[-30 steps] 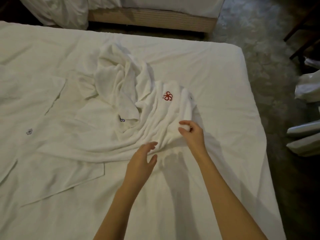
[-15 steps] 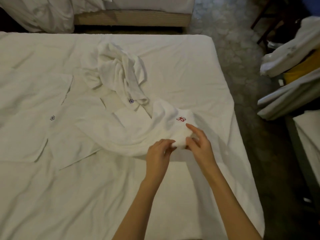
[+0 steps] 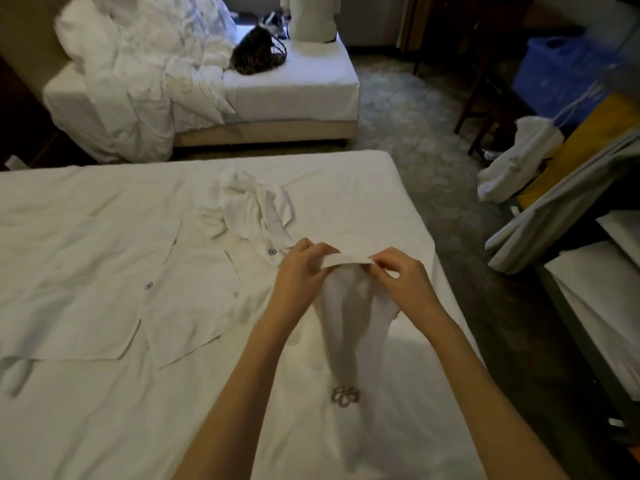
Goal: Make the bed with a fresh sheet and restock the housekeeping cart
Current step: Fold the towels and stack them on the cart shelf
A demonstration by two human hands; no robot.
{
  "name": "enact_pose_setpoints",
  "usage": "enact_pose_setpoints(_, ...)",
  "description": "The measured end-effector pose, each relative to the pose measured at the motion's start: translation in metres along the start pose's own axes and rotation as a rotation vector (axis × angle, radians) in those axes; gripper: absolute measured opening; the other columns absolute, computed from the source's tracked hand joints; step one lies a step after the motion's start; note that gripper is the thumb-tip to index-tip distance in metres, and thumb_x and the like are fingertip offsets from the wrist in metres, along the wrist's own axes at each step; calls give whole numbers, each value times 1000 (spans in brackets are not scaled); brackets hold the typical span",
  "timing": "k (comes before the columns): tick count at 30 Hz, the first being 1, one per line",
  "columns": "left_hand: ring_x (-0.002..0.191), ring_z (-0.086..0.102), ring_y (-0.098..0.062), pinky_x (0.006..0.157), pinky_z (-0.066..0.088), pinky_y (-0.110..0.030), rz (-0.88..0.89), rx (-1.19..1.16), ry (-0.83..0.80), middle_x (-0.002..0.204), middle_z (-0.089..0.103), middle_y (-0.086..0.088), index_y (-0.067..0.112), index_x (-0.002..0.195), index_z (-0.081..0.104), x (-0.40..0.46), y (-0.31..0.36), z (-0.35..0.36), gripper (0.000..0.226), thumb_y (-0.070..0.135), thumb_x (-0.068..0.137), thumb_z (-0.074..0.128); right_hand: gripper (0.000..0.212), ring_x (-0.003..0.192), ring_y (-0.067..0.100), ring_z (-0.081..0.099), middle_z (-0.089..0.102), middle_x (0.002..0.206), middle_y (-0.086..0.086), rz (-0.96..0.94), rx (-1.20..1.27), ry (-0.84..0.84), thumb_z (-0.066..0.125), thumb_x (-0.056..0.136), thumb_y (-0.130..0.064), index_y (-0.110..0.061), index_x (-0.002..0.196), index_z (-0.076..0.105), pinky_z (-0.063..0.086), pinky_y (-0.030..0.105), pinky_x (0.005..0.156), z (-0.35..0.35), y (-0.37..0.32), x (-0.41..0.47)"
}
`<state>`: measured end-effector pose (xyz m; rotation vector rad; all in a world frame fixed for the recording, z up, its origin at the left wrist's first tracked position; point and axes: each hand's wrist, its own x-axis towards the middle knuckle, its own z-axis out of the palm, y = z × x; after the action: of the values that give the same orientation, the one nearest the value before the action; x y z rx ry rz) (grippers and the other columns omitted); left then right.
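Both hands pinch the top edge of the towel [image 3: 349, 327], left hand [image 3: 301, 271] and right hand [image 3: 398, 278] side by side, and it hangs long and straight down over the bed [image 3: 104, 410].

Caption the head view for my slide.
Both hands, left hand and right hand, hold up a white towel over the bed.

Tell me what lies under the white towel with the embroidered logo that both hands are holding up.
Under the white hanging towel, pinched by the left hand and right hand, lies the wrinkled white bed sheet. Whatever sits directly behind the cloth is covered.
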<state>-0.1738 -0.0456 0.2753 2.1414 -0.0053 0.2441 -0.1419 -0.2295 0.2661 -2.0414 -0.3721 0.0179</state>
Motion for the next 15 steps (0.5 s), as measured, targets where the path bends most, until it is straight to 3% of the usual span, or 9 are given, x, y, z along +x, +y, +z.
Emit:
enact_pose_setpoints(2, 74, 54, -8, 67, 36, -10, -9, -35, 25, 81, 60, 2, 19, 86, 70, 13, 13, -11, 14, 7, 86, 64, 7, 81, 1, 58, 62, 85, -10, 8, 28, -29, 63, 89, -16, -22, 88, 64, 45, 11, 73, -9, -6, 7)
enact_pose_setpoints(5, 65, 52, 6, 63, 38, -12, -28, -125, 68, 68, 57, 18, 29, 72, 60, 30, 34, -21, 26, 11, 91, 58, 6, 83, 2, 58, 62, 85, -17, 85, 1, -131, 61, 91, -23, -26, 86, 63, 47, 18, 76, -24, -1, 12)
enact_pose_setpoints(7, 65, 53, 6, 62, 38, -7, -48, -146, 80, 69, 58, 17, 26, 75, 62, 39, 49, -20, 23, 14, 94, 55, 9, 87, 8, 59, 62, 86, -16, 142, -11, -200, 59, 92, -27, -30, 83, 61, 52, 24, 76, -37, 7, 14)
enact_pose_setpoints(10, 83, 57, -2, 68, 40, -2, -90, -153, 119, 88, 64, 11, 20, 94, 67, 50, 63, -14, 11, 20, 95, 55, 8, 88, 15, 59, 62, 90, -9, 190, 6, -196, 58, 92, -31, -29, 84, 58, 58, 37, 65, -60, 12, 22)
enact_pose_setpoints(12, 93, 57, -8, 73, 41, -8, -108, -164, 167, 98, 64, 7, 21, 97, 64, 57, 64, -9, 8, 23, 94, 57, 14, 80, 17, 59, 62, 81, -6, 160, -58, -165, 58, 91, -37, -30, 79, 55, 53, 40, 71, -76, 15, 29)
enact_pose_setpoints(15, 81, 55, -6, 65, 39, -9, -154, -169, 219, 87, 59, 5, 19, 89, 57, 64, 67, -5, 11, 28, 90, 63, 19, 65, 19, 53, 56, 64, -7, 144, -90, -137, 57, 92, -37, -34, 74, 52, 47, 42, 64, -95, 17, 39)
